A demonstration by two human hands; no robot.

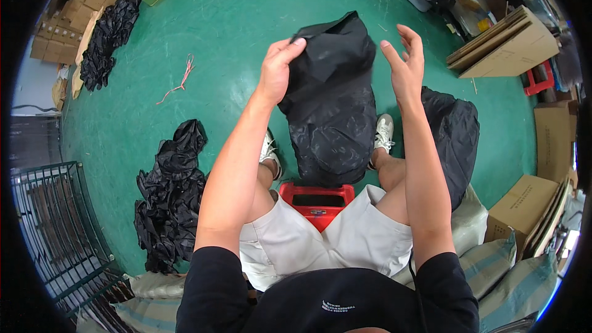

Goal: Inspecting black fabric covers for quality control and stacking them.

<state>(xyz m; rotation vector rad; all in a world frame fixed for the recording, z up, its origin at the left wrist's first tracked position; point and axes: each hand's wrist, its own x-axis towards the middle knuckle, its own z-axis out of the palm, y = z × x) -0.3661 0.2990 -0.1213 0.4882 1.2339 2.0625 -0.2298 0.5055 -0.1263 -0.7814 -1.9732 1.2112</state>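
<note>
A filled black plastic bag [333, 123] stands between my feet, its loose upper part drawn up and away from me. My left hand [277, 69] pinches the left side of its mouth between thumb and fingers. To the right of the bag my right hand [406, 65] is raised with its fingers apart, touching nothing. Another full black bag [453, 142] lies beside my right leg, partly hidden behind my forearm. On the floor to my left is a heap of crumpled black bags [169, 197].
A red plastic stool [317, 200] is under me. Pink string [185, 77] lies on the green floor. Cardboard boxes [80, 0] are stacked far left, flattened cardboard [505, 43] far right. A metal rack [61, 222] stands left; woven sacks [518, 283] lie at right.
</note>
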